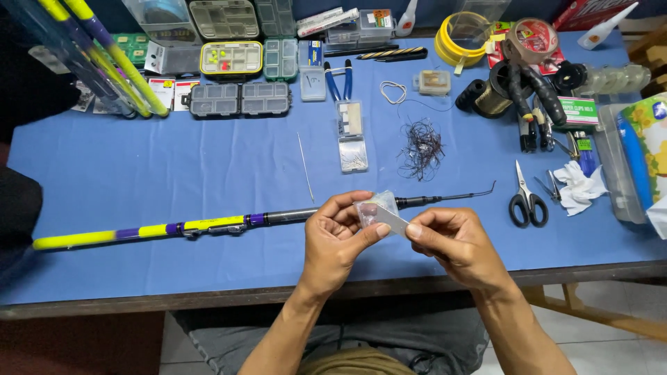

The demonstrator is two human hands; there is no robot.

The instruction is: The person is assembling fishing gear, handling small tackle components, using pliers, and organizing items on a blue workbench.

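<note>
Surface: a table covered in plain blue, with a worn dark front edge; pale tiled floor shows below it at right, and a wooden frame under the right corner.

Held item: a small clear plastic packet, above the table's near edge, just in front of the fishing rod. The left hand pinches its left side between thumb and fingers; the right hand pinches its right end between thumb and forefinger. Both hands are closed on the packet, close together.

On the table:
- Fishing rod, lying lengthwise, yellow and purple handle to the left, thin dark tip to the right.
- Scissors, black handles, right of the rod tip.
- Crumpled white tissue, just right of the scissors.
- Tangle of dark line, centre.
- Thin needle-like rod, left of centre.
- Clear narrow box, beside the tangle.
- Blue-handled pliers, behind the narrow box.
- Dark compartment boxes, two side by side, far left of centre.
- Yellow-rimmed tackle box, behind them.
- Bundle of yellow and purple rods in clear sleeves, far left corner.
- Yellow spool and roll of brown tape, far right.
- Clear plastic tub, at the right edge.
</note>
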